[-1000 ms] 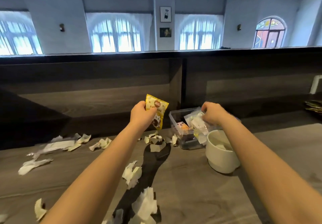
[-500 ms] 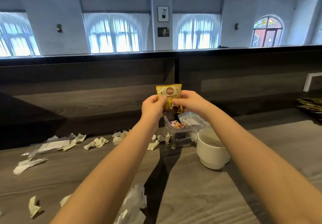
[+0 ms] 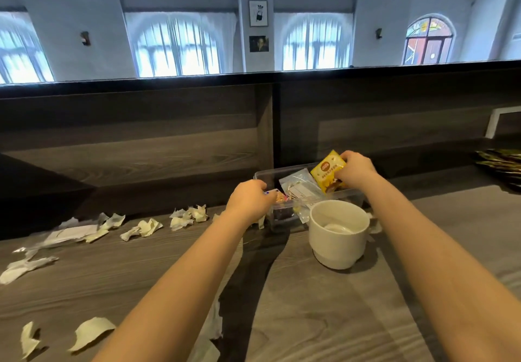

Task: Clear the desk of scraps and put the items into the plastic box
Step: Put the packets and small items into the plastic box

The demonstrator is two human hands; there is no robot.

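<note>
Right hand is pinching the yellow snack packet down into the clear plastic box, left hand curled on its rim. Next I'd guess: let go, then tackle the torn white paper scraps.

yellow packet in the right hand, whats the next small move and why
Probably lower the yellow packet and let go. The right hand pinches it tilted over the plastic box, its lower end already among the clear bags inside, and the left hand sits at the box's near-left corner. The paper scraps on the desk wait after that.
</note>
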